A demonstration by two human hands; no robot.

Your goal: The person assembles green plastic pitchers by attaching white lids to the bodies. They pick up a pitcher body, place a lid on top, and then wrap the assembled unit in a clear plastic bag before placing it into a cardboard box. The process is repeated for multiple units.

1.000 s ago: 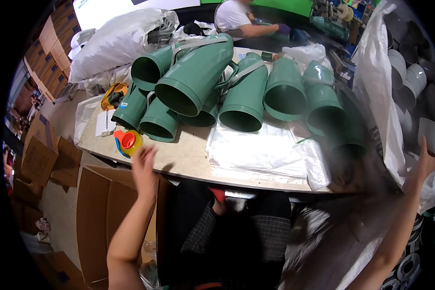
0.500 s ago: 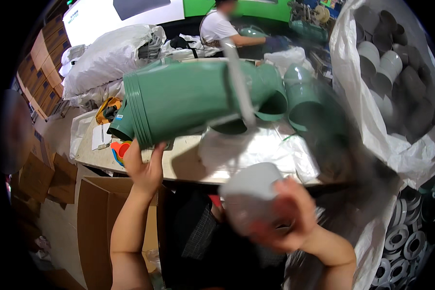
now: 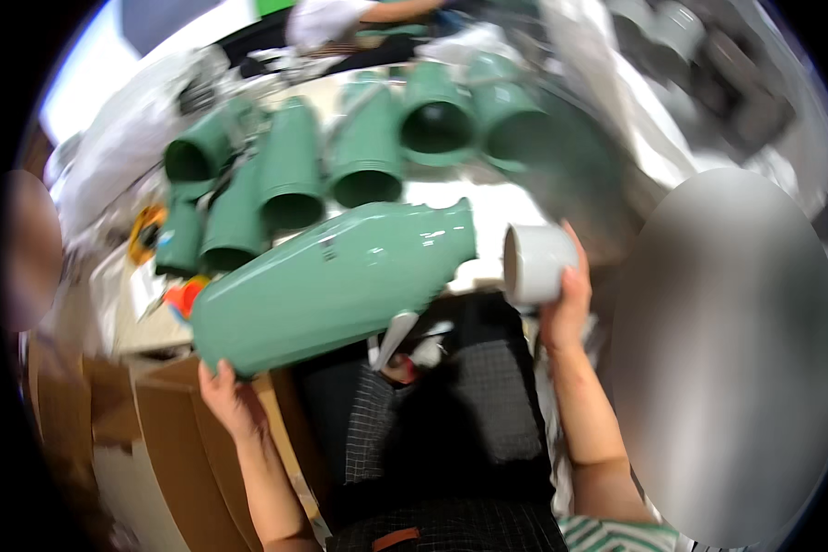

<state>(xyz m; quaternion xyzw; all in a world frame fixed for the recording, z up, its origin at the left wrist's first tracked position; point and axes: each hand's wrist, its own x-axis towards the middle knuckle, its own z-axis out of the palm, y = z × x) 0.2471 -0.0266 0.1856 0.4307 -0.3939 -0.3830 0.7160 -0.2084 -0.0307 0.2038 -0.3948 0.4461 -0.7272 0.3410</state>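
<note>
Over the desk's near edge, the left grip grasps the shell by its wide end, apparently to clear its neck; the right grip grasps the cup.

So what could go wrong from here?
The green jug shell could tip or slip: the left hand holds only its wide end. Swung carelessly, it might knock the green shells behind it. The light grey cup could drop, gripped only at one side by the right hand.
</note>
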